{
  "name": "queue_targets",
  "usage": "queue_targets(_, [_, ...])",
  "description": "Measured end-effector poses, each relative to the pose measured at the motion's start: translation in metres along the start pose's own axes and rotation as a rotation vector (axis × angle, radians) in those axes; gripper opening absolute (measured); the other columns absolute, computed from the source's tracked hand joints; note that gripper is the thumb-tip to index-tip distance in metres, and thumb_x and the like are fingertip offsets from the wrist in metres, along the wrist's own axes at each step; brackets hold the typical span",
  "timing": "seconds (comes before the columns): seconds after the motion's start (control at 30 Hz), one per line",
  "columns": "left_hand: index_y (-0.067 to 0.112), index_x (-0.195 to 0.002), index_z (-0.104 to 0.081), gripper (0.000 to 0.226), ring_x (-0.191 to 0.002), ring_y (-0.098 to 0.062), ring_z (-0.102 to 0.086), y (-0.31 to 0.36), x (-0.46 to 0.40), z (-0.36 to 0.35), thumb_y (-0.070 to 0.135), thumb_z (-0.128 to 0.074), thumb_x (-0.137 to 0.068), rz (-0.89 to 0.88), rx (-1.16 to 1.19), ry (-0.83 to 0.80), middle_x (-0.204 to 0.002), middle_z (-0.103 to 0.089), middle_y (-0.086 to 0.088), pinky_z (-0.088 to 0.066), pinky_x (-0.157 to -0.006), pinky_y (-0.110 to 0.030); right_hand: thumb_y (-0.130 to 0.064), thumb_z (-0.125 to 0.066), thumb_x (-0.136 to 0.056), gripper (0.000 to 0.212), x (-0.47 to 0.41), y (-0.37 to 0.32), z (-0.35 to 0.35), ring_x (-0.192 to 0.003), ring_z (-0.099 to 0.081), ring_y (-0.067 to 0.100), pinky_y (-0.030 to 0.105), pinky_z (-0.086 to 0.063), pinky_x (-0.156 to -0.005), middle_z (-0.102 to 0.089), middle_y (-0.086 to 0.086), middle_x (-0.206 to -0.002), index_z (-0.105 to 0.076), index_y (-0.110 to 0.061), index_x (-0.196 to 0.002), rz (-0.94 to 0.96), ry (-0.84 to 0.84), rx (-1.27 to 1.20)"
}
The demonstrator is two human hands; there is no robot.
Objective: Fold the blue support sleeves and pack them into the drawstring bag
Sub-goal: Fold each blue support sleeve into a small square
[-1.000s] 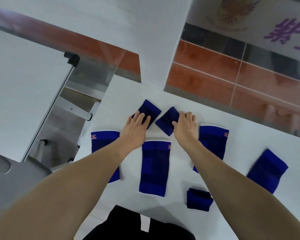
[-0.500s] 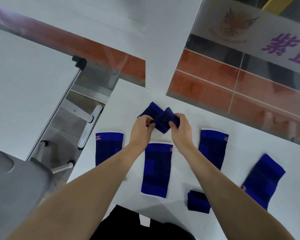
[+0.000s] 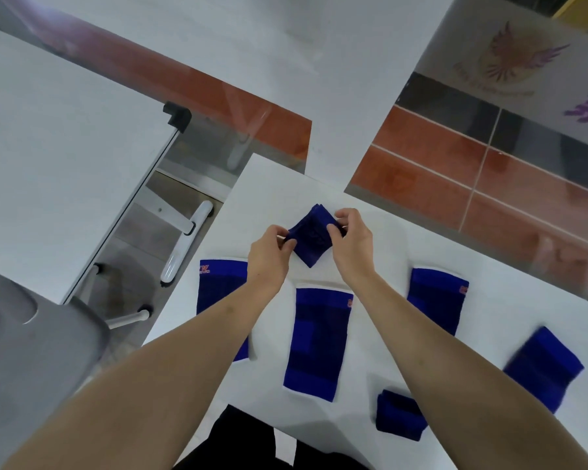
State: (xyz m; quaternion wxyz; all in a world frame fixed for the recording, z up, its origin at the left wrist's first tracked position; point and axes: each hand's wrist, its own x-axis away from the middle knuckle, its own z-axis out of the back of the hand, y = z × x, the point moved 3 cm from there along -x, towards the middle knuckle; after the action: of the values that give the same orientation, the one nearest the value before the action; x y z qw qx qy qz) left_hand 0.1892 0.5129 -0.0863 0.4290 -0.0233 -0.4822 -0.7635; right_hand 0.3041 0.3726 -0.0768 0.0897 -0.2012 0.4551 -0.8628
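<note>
Both hands hold small folded blue sleeves, stacked together, just above the far part of the white table. My left hand pinches the left corner and my right hand pinches the right corner. Three long blue sleeves lie flat nearer to me: one at the left partly under my forearm, one in the middle, one at the right. Another blue sleeve lies at the far right. A small folded blue piece rests near the front edge. A black fabric item lies at the front edge; I cannot tell whether it is the bag.
A second white table stands to the left across a gap with floor and white chair legs. A grey chair is at the lower left. A white pillar and a tiled wall stand beyond the table's far edge.
Both hands picked up the two small folded sleeves that lay apart on the table, brought them together and now hold them stacked. The view has shifted slightly.
</note>
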Motion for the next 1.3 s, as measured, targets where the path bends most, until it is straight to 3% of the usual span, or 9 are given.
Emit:
queue_targets(0.17, [0.021, -0.118, -0.059, 0.018, -0.084, -0.009, -0.065, 0.002, -0.012, -0.001, 0.027, -0.060, -0.102, -0.007, -0.043, 0.023, -0.100, -0.069, 0.005, -0.048, -0.066, -0.020, -0.016, -0.058, -0.103, 0.013, -0.012, -0.001, -0.005, -0.099, -0.060, 0.014, 0.025, -0.049, -0.078, -0.063, -0.004, -0.111, -0.055, -0.022, -0.114, 0.051, 0.001, 0.075])
queue_targets(0.37, [0.016, -0.125, -0.061, 0.025, -0.093, -0.019, -0.061, -0.006, -0.025, -0.011, 0.026, -0.058, -0.102, -0.065, -0.218, 0.050, -0.114, -0.059, -0.003, -0.046, -0.076, -0.028, -0.020, -0.062, -0.102, 0.028, -0.026, 0.021, -0.016, -0.116, -0.050, 0.017, 0.028, -0.044, -0.093, -0.054, 0.001, -0.126, -0.058, -0.014, -0.129, 0.034, -0.041, 0.263])
queue_targets(0.57, [0.017, -0.124, -0.063, 0.026, -0.100, -0.023, -0.059, -0.008, -0.024, -0.015, 0.028, -0.057, -0.102, -0.111, -0.281, 0.054, -0.111, -0.058, -0.004, -0.056, -0.085, -0.042, -0.028, -0.063, -0.101, 0.027, -0.023, 0.030, -0.016, -0.112, -0.044, 0.016, 0.029, -0.044, -0.096, -0.045, 0.000, -0.120, -0.062, -0.013, -0.123, 0.033, -0.028, 0.358])
queue_targets(0.8, [0.018, -0.135, -0.058, 0.036, -0.120, -0.024, -0.051, 0.003, -0.026, -0.011, 0.023, -0.063, -0.099, -0.139, -0.303, 0.007, -0.133, -0.055, -0.006, -0.052, -0.099, -0.041, -0.024, -0.065, -0.099, 0.016, -0.018, 0.023, -0.005, -0.101, -0.060, 0.019, 0.037, -0.053, -0.085, -0.062, -0.003, -0.110, -0.056, -0.020, -0.111, 0.015, -0.088, 0.209])
queue_targets(0.87, [0.022, -0.145, -0.050, 0.050, -0.127, -0.022, -0.049, 0.013, -0.027, -0.010, 0.023, -0.066, -0.098, -0.189, -0.253, -0.029, -0.142, -0.054, -0.001, -0.048, -0.104, -0.040, -0.020, -0.068, -0.098, 0.016, -0.011, 0.016, 0.003, -0.097, -0.061, 0.017, 0.038, -0.054, -0.085, -0.066, -0.004, -0.107, -0.058, -0.019, -0.110, 0.084, -0.087, 0.122])
queue_targets(0.97, [0.025, -0.148, -0.047, 0.054, -0.115, -0.014, -0.054, 0.035, -0.024, -0.007, 0.023, -0.067, -0.098, -0.293, -0.114, -0.053, -0.136, -0.060, 0.008, -0.049, -0.098, -0.029, -0.015, -0.070, -0.096, 0.021, 0.001, 0.001, 0.018, -0.098, -0.060, 0.016, 0.035, -0.053, -0.086, -0.066, -0.003, -0.109, -0.062, -0.016, -0.115, 0.259, -0.037, 0.126])
queue_targets(1.07, [0.022, -0.136, -0.060, 0.039, -0.103, -0.010, -0.057, 0.054, -0.017, 0.000, 0.022, -0.067, -0.098, -0.464, -0.070, 0.009, -0.125, -0.066, 0.006, -0.050, -0.094, -0.024, -0.014, -0.073, -0.095, 0.029, 0.007, -0.006, 0.032, -0.104, -0.060, 0.022, 0.034, -0.053, -0.090, -0.067, 0.004, -0.115, -0.064, -0.010, -0.123, 0.433, 0.050, 0.242])
queue_targets(1.17, [0.015, -0.124, -0.066, 0.029, -0.107, -0.016, -0.061, 0.058, -0.007, 0.000, 0.018, -0.071, -0.095, -0.683, -0.166, 0.058, -0.121, -0.069, -0.002, -0.048, -0.096, -0.025, -0.013, -0.076, -0.092, 0.029, 0.012, 0.004, 0.042, -0.105, -0.060, 0.027, 0.038, -0.052, -0.092, -0.068, 0.008, -0.114, -0.067, -0.008, -0.120, 0.596, 0.112, 0.395])
queue_targets(1.3, [0.012, -0.110, -0.069, 0.023, -0.111, -0.024, -0.063, 0.029, 0.001, -0.011, 0.013, -0.076, -0.089, -0.782, -0.339, -0.059, -0.118, -0.072, -0.004, -0.049, -0.098, -0.037, -0.013, -0.078, -0.089, 0.025, 0.032, 0.035, 0.042, -0.110, -0.062, 0.026, 0.037, -0.046, -0.095, -0.069, 0.002, -0.112, -0.070, -0.013, -0.113, 0.679, 0.031, 0.498])
